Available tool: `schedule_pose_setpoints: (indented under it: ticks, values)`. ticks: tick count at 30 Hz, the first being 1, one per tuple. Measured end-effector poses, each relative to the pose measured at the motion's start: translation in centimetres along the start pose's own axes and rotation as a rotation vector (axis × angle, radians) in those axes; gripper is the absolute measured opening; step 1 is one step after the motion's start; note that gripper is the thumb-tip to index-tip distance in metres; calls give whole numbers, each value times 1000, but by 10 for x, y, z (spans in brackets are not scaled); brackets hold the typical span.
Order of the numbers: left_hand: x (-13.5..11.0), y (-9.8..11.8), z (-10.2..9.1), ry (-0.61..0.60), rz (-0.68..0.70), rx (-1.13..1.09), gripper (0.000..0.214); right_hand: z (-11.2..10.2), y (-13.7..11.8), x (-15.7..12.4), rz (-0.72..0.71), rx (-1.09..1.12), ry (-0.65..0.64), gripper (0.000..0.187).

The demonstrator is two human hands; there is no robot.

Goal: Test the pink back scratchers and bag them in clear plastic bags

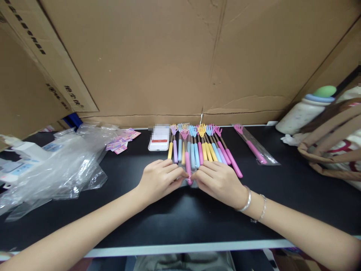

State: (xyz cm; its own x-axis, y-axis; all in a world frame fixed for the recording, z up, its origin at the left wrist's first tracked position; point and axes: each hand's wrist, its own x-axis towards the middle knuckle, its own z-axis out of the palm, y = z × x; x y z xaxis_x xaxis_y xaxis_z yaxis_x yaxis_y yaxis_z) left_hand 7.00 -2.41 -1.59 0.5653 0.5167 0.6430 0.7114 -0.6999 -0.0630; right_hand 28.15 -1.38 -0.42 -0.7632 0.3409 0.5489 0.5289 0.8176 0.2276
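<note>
In the middle of the black table lies a pink back scratcher (188, 165), its claw end pointing away from me, apparently inside a clear plastic sleeve. My left hand (160, 180) pinches the sleeve just left of the handle's near end. From the other side my right hand (221, 183), with bracelets at the wrist, pinches it too, fingertips close to the handle. Beyond my fingers is a row of several back scratchers with purple, blue, yellow (208, 150) and pink handles. Some of their handles are partly hidden behind my hands.
Clear plastic bags (64, 165) are heaped at the left, beside pink and purple cards (122, 140). A phone (158, 139) lies behind my left hand. At the right are a bagged pink back scratcher (255, 150), a bottle (303, 113) and a brown-handled bag (335, 139). Cardboard (175, 56) walls the back.
</note>
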Motion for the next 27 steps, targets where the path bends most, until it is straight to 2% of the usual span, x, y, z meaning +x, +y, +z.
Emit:
schedule_pose_setpoints:
  ticks: [3, 7, 13, 19, 23, 27]
  values:
    - [0, 2, 2, -29, -64, -63, 12, 1, -1, -1, 68, 56, -34, 25]
    - [0, 2, 3, -44, -71, -86, 11, 2, -3, -2, 137, 105, -85, 24]
    - [0, 0, 3, -65, -29, -10, 14, 2, -2, -1, 68, 69, -73, 24]
    - [3, -2, -3, -133, 18, -43, 12, -4, 3, -1, 7, 37, -141, 18]
    - [2, -5, -8, -207, 38, -95, 19, -18, 7, 3, -8, 110, -178, 13]
    - [1, -8, -10, -268, 43, -95, 25, -47, -2, 10, -61, 240, -96, 14]
